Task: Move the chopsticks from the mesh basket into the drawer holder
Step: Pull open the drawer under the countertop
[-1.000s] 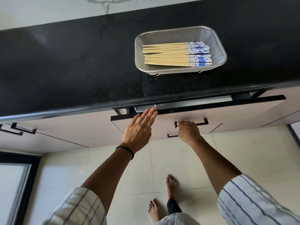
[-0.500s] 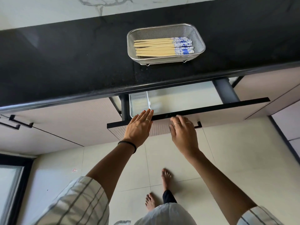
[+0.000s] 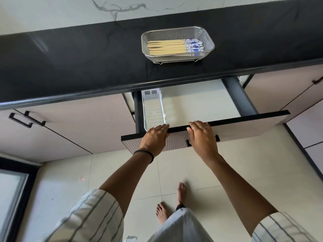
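Observation:
Several wooden chopsticks [image 3: 167,48] with blue-and-white ends lie side by side in the steel mesh basket [image 3: 208,41] on the black counter. Below it the drawer [image 3: 244,117] is pulled out. A long white holder [image 3: 153,109] lies along the drawer's left side, and nothing shows inside it. My left hand [image 3: 154,137] hooks its fingers over the drawer's black top edge, right at the holder's near end. My right hand [image 3: 201,135] grips the same edge a little to the right, covering the drawer handle.
The black counter [image 3: 78,63] runs the full width, with a marble wall behind. Shut cabinet fronts with black handles [image 3: 26,119] flank the drawer. The drawer's white floor [image 3: 195,102] is bare right of the holder. My bare feet [image 3: 180,194] stand on pale tiles.
The drawer has slid out much farther, uncovering the white holder. My right hand left the handle and went to the top edge. My left hand stayed on that edge.

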A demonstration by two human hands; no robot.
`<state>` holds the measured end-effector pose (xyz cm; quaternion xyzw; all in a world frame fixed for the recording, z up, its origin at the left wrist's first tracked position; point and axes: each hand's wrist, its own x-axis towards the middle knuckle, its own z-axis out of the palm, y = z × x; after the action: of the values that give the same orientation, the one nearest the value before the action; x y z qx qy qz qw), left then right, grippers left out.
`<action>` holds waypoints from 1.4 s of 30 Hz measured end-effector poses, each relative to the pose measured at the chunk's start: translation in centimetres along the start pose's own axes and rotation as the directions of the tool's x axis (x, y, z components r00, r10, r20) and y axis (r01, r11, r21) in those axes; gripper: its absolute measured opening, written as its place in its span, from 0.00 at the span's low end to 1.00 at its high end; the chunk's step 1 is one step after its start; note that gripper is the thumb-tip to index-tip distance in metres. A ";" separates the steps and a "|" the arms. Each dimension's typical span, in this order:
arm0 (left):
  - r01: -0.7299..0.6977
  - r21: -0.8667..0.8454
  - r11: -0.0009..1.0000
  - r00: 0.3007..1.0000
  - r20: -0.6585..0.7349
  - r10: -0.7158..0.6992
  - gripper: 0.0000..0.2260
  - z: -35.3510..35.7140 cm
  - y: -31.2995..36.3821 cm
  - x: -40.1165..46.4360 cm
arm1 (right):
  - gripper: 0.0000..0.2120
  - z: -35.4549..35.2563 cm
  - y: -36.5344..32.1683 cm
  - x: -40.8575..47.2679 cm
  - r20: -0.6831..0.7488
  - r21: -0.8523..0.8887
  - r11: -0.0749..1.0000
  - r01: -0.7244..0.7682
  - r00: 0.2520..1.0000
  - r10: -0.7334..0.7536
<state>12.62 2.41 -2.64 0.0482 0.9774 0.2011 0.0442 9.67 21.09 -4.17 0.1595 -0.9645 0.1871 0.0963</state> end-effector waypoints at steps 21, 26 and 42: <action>0.190 0.018 0.982 0.976 0.107 -0.191 0.17 2.6 6.0 -12.2 | 0.13 -4.6 1.0 -11.8 0.194 0.193 0.980 -0.047 0.981 0.009; 0.207 0.008 0.978 0.970 0.127 -0.207 0.17 3.1 6.9 -14.5 | 0.12 -5.5 1.0 -13.7 0.237 0.200 0.977 -0.079 0.971 0.030; 0.219 0.057 0.974 0.958 0.179 -0.226 0.11 3.2 9.1 -17.7 | 0.10 -7.4 -0.4 -16.1 0.368 0.125 0.979 -0.163 0.924 0.107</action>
<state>31.19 9.94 -0.77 -0.0428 0.9718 0.1716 0.1558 25.69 28.01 -1.29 0.1308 -0.9572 0.2348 -0.1072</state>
